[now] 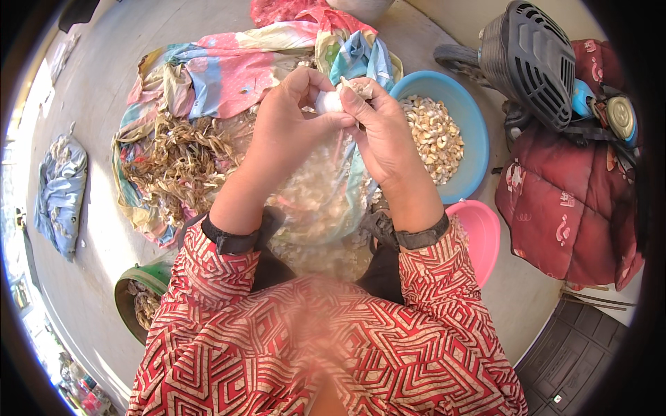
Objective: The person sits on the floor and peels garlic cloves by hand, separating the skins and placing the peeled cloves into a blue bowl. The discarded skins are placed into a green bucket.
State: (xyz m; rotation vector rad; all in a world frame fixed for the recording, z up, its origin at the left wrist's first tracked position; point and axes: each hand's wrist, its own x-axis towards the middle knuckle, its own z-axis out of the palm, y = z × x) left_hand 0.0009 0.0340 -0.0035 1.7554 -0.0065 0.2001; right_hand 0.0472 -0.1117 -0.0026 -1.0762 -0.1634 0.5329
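Both hands are raised and meet over a patterned cloth (pixel 234 78) spread on the floor. My left hand (pixel 307 109) holds one side of a white garlic bulb (pixel 329 102). My right hand (pixel 377 112) grips its other side, with loose papery skin between thumb and fingers. Just right of my right hand stands a blue plastic basin (pixel 476 130) holding many garlic cloves (pixel 434 138). Braided dry garlic stalks (pixel 182 156) lie on the cloth to the left. Below my hands is a blurred heap of pale husks (pixel 317 192).
A pink plastic basin (pixel 484 239) stands below the blue one. At lower left, a green container (pixel 151 278) holds dry stalks. A blue bundle (pixel 61 192) lies far left. On the right is a vehicle's front with a dark red quilted cover (pixel 562 197).
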